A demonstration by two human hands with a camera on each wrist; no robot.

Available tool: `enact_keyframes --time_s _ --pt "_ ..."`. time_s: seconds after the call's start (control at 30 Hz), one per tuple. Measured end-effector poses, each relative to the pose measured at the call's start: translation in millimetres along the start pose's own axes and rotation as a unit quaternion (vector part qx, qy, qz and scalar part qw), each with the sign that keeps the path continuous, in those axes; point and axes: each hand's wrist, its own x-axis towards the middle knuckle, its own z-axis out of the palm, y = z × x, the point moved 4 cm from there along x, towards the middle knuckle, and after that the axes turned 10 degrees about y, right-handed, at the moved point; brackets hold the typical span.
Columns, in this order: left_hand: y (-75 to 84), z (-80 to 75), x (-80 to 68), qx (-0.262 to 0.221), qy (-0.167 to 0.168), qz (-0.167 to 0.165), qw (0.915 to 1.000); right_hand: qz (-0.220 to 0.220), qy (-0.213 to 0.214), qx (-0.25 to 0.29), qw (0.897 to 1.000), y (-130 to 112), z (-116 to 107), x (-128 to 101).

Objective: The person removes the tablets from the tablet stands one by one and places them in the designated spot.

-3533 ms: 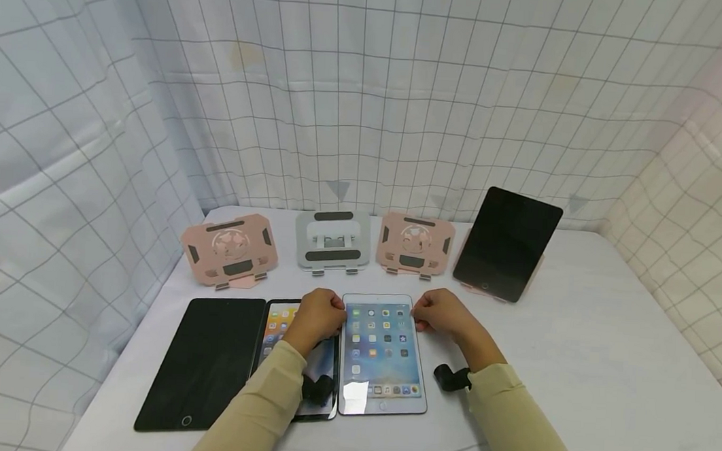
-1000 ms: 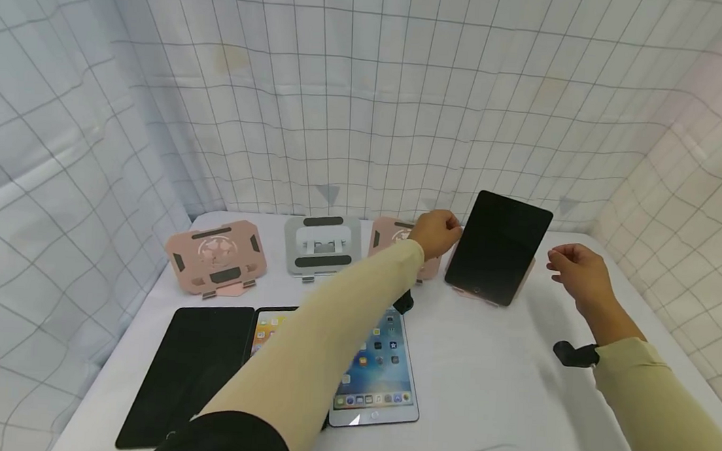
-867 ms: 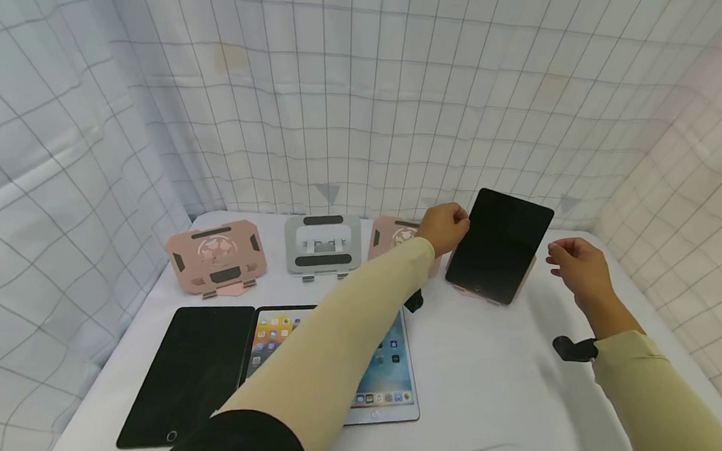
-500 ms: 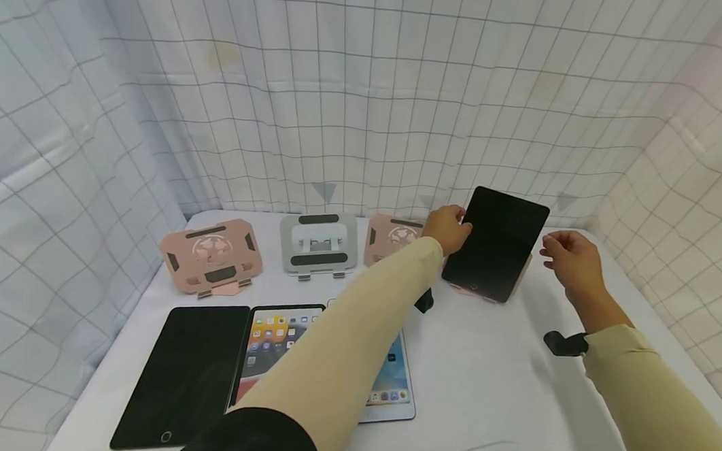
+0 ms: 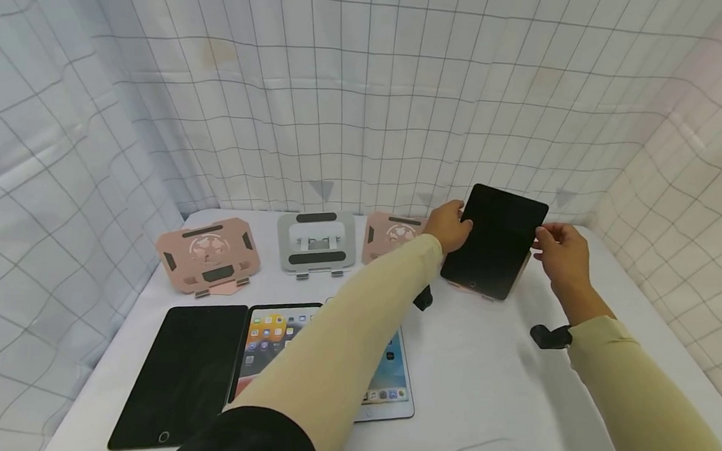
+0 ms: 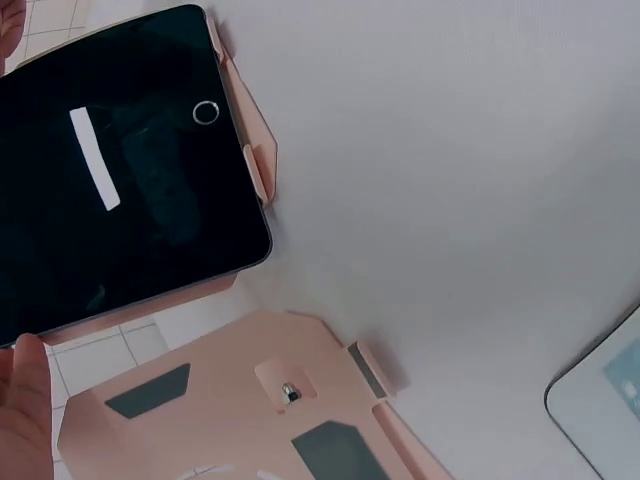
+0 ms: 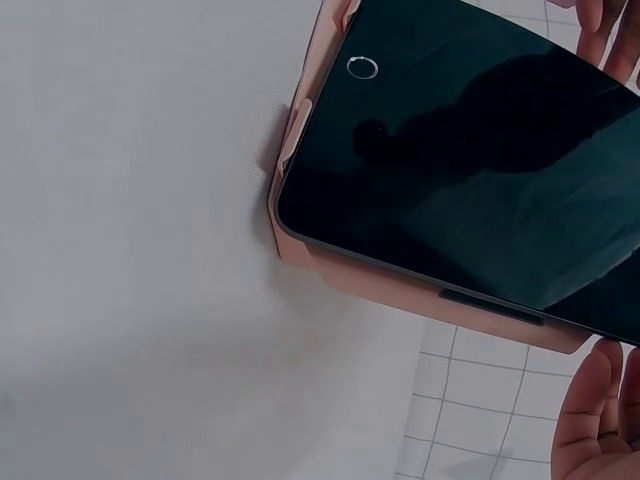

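Note:
A black-screened tablet (image 5: 495,243) leans on a pink stand (image 5: 524,265) at the back right, its lower edge in the stand's clips. My left hand (image 5: 449,227) grips its left edge, thumb at the front; in the left wrist view the thumb (image 6: 28,375) lies at the edge. On the opposite side my right hand (image 5: 563,253) pinches the right edge, with the thumb in front and the fingers partly hidden behind. In the right wrist view, the right hand's fingertips (image 7: 600,375) meet the tablet's rim. The stand's back is hidden.
Another pink stand (image 5: 391,235) is beside the left hand, partly covered by it. Further left stand a grey stand (image 5: 317,240) and a pink one (image 5: 209,255). In front lie a black tablet (image 5: 182,373), a lit tablet (image 5: 269,336) and a white-framed tablet (image 5: 389,384), partly under my left arm.
Both hands have left the white-framed tablet and gone to the upright black one. The left hand reached its left edge first; the right hand then closed in on the right edge.

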Motion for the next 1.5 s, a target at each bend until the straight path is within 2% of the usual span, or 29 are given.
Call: enact_keyframes --time_s 0.23,0.33,0.57,0.9,1.2,1.5 --pt "-1.2 -4.4 3.0 0.020 -0.015 0.016 0.9996 -0.004 -0.003 -0.004 1.000 0.3 0.9 0.6" --pt "-1.0 -5.4 1.8 0.015 -0.007 0.020 0.9997 -0.002 -0.004 0.002 1.000 3.3 1.1 0.1" --pt "-0.8 -8.6 -2.0 -0.014 0.013 0.006 0.9998 -0.010 -0.011 0.026 1.000 6.4 -0.8 -2.2" --pt "1.5 -15.5 -6.9 -0.019 0.038 0.024 0.9988 -0.002 -0.017 0.053 0.998 2.1 -7.9 -14.1" --pt "-1.8 -14.9 -11.4 -0.056 0.045 0.031 0.9969 -0.008 -0.017 0.034 0.999 -0.8 -12.1 -21.7" --pt "-5.3 -21.9 -23.5 -0.109 0.030 0.064 0.9915 -0.012 -0.030 0.035 0.999 -5.1 -15.7 -27.5"
